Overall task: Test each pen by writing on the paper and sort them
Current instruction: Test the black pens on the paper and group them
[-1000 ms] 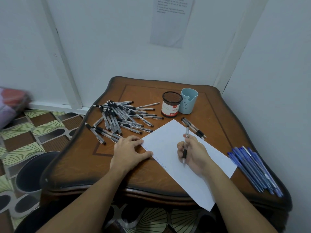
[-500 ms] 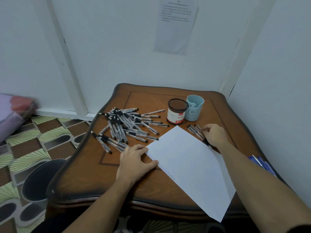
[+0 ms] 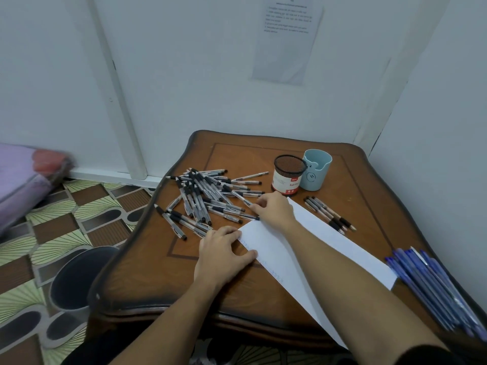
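At the tips of the right hand lies the near edge of the pile of black-grip pens, loose and crossed over one another on the table. Its fingers curl down onto the end of one pen; I cannot tell whether they have hold of it or only touch it. Several pens lie under and beside that one, so the fingers meet a tangle. Just beyond the knuckles stands a mesh cup, with a blue cup touching it on the far side. Right of the wrist, just off the paper, lies a small group of black-grip pens side by side. Blue pens lie well apart, past the right elbow at the table's edge.

The left hand lies flat and spread, thumb and fingertips pressing the paper's near-left corner, with the pile just beyond its fingers. The right forearm crosses over the paper, which has faint marks along its left edge. Left of the table a bin stands on the floor.

A second ago the right hand held a pen upright on the paper; half a second ago it was at the small group on the right. Now it has crossed to the pile, and the left hand has stayed on its corner
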The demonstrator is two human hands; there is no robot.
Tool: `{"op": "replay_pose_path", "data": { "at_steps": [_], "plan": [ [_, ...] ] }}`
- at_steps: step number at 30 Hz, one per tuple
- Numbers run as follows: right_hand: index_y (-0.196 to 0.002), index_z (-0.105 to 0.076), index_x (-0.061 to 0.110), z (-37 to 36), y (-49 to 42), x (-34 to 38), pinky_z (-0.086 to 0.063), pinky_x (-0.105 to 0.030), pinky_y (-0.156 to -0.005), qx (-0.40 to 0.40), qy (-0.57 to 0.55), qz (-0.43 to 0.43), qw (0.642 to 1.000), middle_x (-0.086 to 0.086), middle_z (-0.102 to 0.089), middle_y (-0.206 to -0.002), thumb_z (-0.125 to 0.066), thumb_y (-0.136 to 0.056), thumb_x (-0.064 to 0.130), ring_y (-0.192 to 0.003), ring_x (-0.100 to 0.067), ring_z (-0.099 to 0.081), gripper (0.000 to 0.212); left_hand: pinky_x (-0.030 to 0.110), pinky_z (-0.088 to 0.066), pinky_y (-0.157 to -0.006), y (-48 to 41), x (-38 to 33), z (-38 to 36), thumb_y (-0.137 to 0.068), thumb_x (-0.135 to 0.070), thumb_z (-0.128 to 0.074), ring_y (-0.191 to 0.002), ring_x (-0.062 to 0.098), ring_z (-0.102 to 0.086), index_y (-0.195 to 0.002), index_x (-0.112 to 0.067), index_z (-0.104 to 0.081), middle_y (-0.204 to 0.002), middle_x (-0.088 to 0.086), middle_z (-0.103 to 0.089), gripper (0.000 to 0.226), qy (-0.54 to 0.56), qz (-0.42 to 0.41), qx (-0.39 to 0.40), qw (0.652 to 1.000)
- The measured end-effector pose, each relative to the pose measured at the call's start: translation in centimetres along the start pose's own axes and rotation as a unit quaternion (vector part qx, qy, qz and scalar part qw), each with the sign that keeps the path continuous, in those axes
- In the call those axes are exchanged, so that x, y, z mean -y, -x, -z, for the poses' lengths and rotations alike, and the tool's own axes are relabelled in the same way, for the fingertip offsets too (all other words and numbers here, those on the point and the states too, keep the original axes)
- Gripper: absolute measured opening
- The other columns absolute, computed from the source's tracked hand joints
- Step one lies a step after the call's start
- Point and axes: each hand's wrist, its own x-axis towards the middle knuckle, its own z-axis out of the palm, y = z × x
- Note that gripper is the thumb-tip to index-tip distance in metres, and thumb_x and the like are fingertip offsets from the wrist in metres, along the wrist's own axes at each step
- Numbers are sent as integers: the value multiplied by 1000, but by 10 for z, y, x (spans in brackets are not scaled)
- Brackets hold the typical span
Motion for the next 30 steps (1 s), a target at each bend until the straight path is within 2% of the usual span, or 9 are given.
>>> {"op": "replay_pose_path", "data": {
  "at_steps": [3, 6, 10, 13, 15, 18, 21, 27, 30],
  "plan": [
    [-92, -69, 24, -9, -3, 1, -51, -42, -85, -44, 28, -16, 999, -3, -57, -104, -64, -93, 27, -93, -21, -58, 6, 33, -25, -105, 0, 1, -1, -80, -68, -55, -125, 11, -34, -135, -31, -53, -139, -16, -44, 65, -1, -5, -10, 1000],
    [-90, -67, 16, 4, -2, -1, -51, -34, -78, -65, -149, -38, 986, -6, -64, -98, -67, -90, 16, -88, -18, -59, 0, 34, -26, -105, 1, 0, 0, -82, -67, -54, -125, 12, -34, -135, -31, -52, -140, -16, -44, 64, -6, -7, -11, 1000],
    [-102, -61, 12, 50, 15, 4, -50, -30, -75, -102, -433, -112, 888, -2, -63, -97, -66, -92, 15, -89, -14, -58, 11, 37, -28, -106, 1, -1, 0, -84, -65, -53, -126, 13, -35, -134, -36, -52, -141, -16, -44, 57, 4, -9, -11, 1000],
    [-111, -52, 14, 78, 34, 2, -55, -35, -86, -108, -566, -87, 812, -9, -70, -109, -53, -101, 19, -101, -21, -67, 11, 37, -28, -103, 2, -1, -1, -86, -61, -52, -123, 15, -36, -127, -39, -58, -139, -15, -46, 47, 6, -14, -16, 1000],
    [-121, -46, 21, 91, 50, 1, -59, -37, -77, -109, -608, -58, 784, -6, -70, -85, -42, -106, 23, -76, -19, -69, 16, 37, -28, -104, 3, -2, -1, -86, -60, -52, -123, 16, -35, -127, -38, -58, -139, -15, -46, 47, 2, -10, -19, 1000],
    [-131, -44, 38, 99, 73, -2, -40, -26, -46, -94, -566, -54, 817, -2, -46, -67, -35, -108, 23, -50, -10, -37, 29, 35, -29, -103, 3, -3, -2, -86, -60, -53, -123, 16, -31, -129, -36, -57, -139, -15, -46, 50, 1, -3, -25, 1000],
    [-120, -52, 31, 97, 89, -6, -26, -19, -41, -63, -540, -64, 837, -2, -41, -65, -38, -107, 24, -49, -10, -28, 20, 35, -30, -104, 3, -2, -3, -85, -60, -54, -122, 16, -30, -130, -34, -57, -139, -14, -46, 52, 6, 0, -31, 999],
    [-111, -55, 13, 89, 111, -14, -33, -22, -41, -72, -506, -57, 858, 0, -42, -52, -52, -102, 21, -44, -12, -31, 12, 35, -30, -104, 3, -1, -4, -85, -60, -55, -123, 17, -31, -130, -33, -58, -139, -13, -47, 52, 8, 0, -37, 999],
    [-97, -64, 5, 82, 117, -22, -48, -31, -61, -44, -558, -80, 825, -4, -53, -56, -38, -107, 26, -57, -16, -52, 34, 36, -29, -105, 1, 0, -5, -84, -61, -55, -124, 17, -31, -129, -33, -59, -139, -13, -48, 53, 7, -2, -36, 999]
  ]
}}
